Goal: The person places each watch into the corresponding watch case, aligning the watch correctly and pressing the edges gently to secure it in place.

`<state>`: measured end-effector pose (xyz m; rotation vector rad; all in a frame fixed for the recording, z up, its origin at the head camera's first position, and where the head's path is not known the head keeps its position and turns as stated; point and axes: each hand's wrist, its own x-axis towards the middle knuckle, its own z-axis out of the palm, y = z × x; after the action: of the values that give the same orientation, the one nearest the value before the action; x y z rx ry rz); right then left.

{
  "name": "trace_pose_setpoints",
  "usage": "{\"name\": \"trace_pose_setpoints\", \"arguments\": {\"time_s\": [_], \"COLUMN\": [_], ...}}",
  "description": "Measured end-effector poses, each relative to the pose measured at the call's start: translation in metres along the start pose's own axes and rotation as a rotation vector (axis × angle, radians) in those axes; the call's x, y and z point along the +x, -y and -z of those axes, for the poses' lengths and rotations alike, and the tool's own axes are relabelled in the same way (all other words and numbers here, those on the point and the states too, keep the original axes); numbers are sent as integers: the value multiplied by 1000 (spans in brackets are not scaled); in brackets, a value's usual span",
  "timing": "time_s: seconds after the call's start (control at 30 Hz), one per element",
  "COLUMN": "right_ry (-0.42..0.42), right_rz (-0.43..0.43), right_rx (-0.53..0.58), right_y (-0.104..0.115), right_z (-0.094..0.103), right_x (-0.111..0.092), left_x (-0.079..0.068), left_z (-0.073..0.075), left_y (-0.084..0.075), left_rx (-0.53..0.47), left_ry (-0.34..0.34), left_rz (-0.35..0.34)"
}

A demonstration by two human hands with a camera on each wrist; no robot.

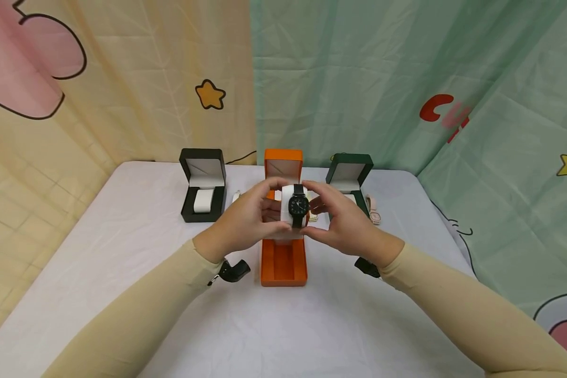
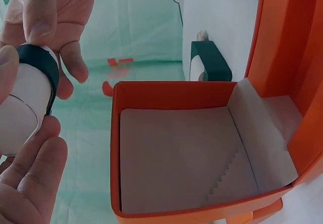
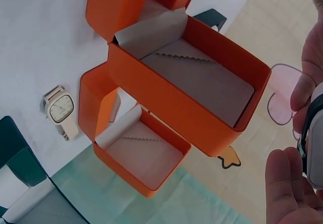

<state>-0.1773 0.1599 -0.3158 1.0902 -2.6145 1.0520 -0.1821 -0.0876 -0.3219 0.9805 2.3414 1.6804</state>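
Both my hands hold a white watch cushion (image 1: 285, 210) with a black square-faced wristwatch (image 1: 298, 205) strapped round it. My left hand (image 1: 252, 212) grips its left side, thumb below and fingers above. From the other side my right hand (image 1: 342, 218) pinches it with fingertips and thumb. Below the hands stands an open orange watch box (image 1: 283, 282), its bare orange compartment towards me. In the left wrist view the dark strap (image 2: 43, 65) wraps the white cushion, with fingers of both hands round it.
Behind stands a second open orange box (image 1: 283, 154), partly hidden by the hands. An open black box (image 1: 202, 215) with a white cushion is at left, an open dark green box (image 1: 366, 161) at right. A pink-strapped watch (image 1: 374, 215) and a cream watch (image 3: 61, 108) lie on the white tablecloth.
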Motion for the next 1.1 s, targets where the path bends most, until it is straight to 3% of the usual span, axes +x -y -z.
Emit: {"name": "trace_pose_setpoints", "arguments": {"time_s": [0.33, 1.1], "right_ry": [10, 5], "right_rz": [-1, 14], "right_rx": [3, -27], "right_y": [-4, -11], "right_z": [-3, -7], "right_x": [2, 11], "left_x": [0, 4], "left_z": [2, 8], "left_y": [1, 4], "left_rx": [13, 245], "left_ry": [68, 22], "left_rz": [-11, -2]}}
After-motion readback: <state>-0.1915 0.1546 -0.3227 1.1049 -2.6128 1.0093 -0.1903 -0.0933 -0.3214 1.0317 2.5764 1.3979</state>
